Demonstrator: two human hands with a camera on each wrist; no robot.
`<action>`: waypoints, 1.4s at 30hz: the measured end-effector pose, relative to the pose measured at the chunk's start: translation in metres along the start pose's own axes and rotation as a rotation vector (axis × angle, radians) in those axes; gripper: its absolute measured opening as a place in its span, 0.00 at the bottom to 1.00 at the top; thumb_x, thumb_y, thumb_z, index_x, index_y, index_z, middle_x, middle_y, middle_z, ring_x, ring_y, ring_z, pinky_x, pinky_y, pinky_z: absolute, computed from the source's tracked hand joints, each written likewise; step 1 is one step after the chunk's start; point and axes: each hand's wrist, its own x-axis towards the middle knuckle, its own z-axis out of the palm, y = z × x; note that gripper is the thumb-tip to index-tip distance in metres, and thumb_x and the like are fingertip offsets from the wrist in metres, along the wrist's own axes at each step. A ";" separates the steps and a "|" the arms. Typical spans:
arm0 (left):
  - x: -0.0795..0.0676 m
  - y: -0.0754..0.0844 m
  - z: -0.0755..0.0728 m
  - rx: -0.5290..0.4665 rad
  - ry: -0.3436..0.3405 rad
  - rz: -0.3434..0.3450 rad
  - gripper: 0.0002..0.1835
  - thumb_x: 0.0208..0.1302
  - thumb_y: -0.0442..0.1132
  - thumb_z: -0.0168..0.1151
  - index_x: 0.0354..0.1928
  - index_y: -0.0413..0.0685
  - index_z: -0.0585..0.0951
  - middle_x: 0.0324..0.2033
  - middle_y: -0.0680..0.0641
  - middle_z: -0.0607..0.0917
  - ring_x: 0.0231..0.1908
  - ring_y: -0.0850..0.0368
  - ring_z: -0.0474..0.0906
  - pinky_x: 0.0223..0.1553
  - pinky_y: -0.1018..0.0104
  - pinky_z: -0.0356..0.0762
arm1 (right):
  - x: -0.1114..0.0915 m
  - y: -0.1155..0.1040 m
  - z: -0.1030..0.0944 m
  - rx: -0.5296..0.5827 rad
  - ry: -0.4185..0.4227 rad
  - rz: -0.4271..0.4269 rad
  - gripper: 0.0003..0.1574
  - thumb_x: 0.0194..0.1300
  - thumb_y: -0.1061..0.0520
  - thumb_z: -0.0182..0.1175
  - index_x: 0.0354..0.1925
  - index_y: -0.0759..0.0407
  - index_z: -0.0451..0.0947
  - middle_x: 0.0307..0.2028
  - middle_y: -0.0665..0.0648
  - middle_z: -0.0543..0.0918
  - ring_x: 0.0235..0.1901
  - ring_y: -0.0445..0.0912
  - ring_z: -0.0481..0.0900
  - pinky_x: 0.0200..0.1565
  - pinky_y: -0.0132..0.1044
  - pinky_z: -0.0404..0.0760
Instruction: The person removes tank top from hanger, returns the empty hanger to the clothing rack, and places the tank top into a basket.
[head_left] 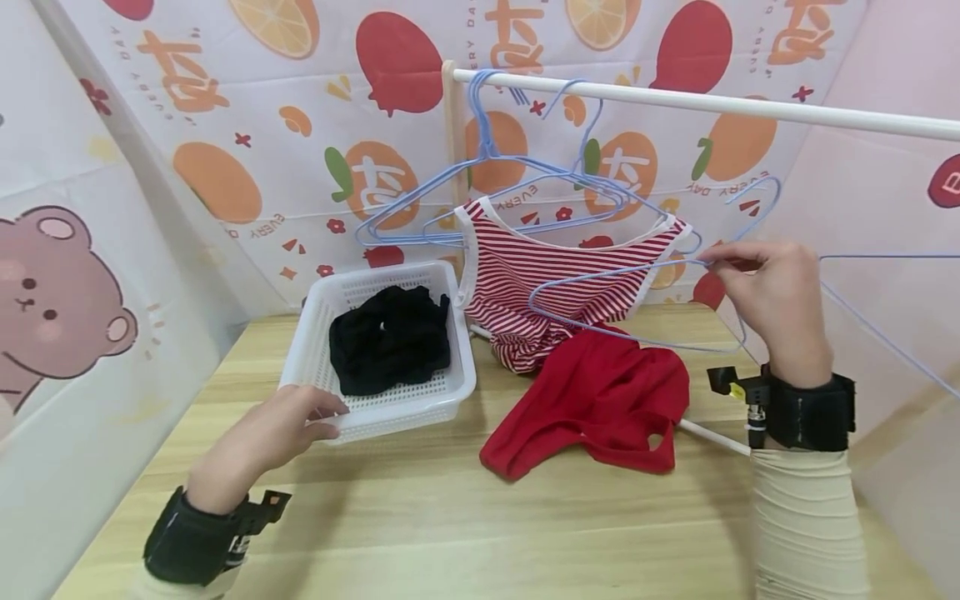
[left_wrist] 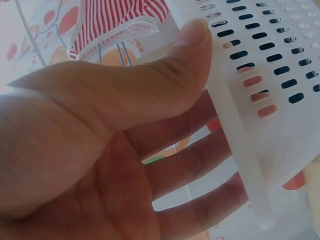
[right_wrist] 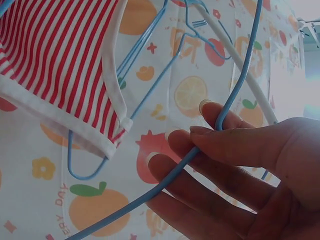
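My left hand point(head_left: 273, 433) pinches the near left rim of a white perforated plastic basket point(head_left: 438, 410), thumb inside and fingers outside in the left wrist view. A bunched black garment point(head_left: 390, 337) lies in the basket. To the right, my right hand point(head_left: 780, 300) holds a blue wire hanger point(right_wrist: 125, 209) by the bend near its hook, between thumb and fingers. That hanger carries no garment and overlaps a red-and-white striped sleeveless top point(head_left: 555, 275) in the head view. The striped top hangs on another blue hanger. Below it, a red garment point(head_left: 592, 400) lies spread on the table.
A white rail point(head_left: 675, 96) on a wooden post point(head_left: 453, 125) crosses the upper right. Several blue hangers point(head_left: 487, 142) hang from its left end. A white base bar point(head_left: 716, 437) shows beside the red garment. Fruit-printed cloth point(head_left: 315, 108) covers the back wall behind the wooden table point(head_left: 420, 517).
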 end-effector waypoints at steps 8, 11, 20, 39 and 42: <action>-0.002 0.002 -0.001 0.014 0.014 0.003 0.09 0.59 0.31 0.73 0.42 0.41 0.88 0.34 0.47 0.90 0.35 0.56 0.83 0.37 0.58 0.81 | 0.023 0.001 -0.013 -0.010 0.029 0.061 0.12 0.70 0.59 0.65 0.46 0.63 0.90 0.40 0.64 0.91 0.28 0.17 0.69 0.34 0.11 0.67; -0.003 0.004 -0.001 0.022 0.013 -0.012 0.10 0.59 0.31 0.74 0.43 0.41 0.89 0.35 0.47 0.89 0.35 0.55 0.82 0.37 0.56 0.82 | 0.033 0.003 -0.020 -0.020 0.017 0.112 0.14 0.70 0.57 0.64 0.50 0.62 0.88 0.38 0.50 0.91 0.29 0.18 0.69 0.35 0.11 0.68; -0.005 0.007 -0.002 0.032 0.018 -0.030 0.10 0.58 0.32 0.75 0.43 0.41 0.89 0.35 0.46 0.89 0.35 0.53 0.82 0.38 0.54 0.82 | 0.054 0.009 -0.029 -0.046 0.018 0.156 0.18 0.71 0.53 0.62 0.53 0.60 0.87 0.26 0.17 0.69 0.28 0.18 0.69 0.33 0.13 0.68; -0.006 0.010 -0.003 0.029 0.020 -0.047 0.10 0.59 0.33 0.75 0.43 0.42 0.89 0.35 0.46 0.90 0.35 0.54 0.81 0.38 0.53 0.82 | 0.071 0.001 -0.039 0.016 0.082 0.247 0.18 0.74 0.49 0.59 0.57 0.47 0.86 0.24 0.17 0.66 0.33 0.24 0.66 0.36 0.23 0.62; -0.007 0.010 -0.004 0.034 0.022 -0.045 0.10 0.59 0.33 0.75 0.44 0.42 0.89 0.36 0.45 0.90 0.35 0.54 0.82 0.39 0.52 0.82 | 0.073 0.004 -0.039 0.064 0.116 0.198 0.16 0.74 0.54 0.59 0.45 0.29 0.87 0.25 0.16 0.68 0.30 0.21 0.66 0.36 0.19 0.63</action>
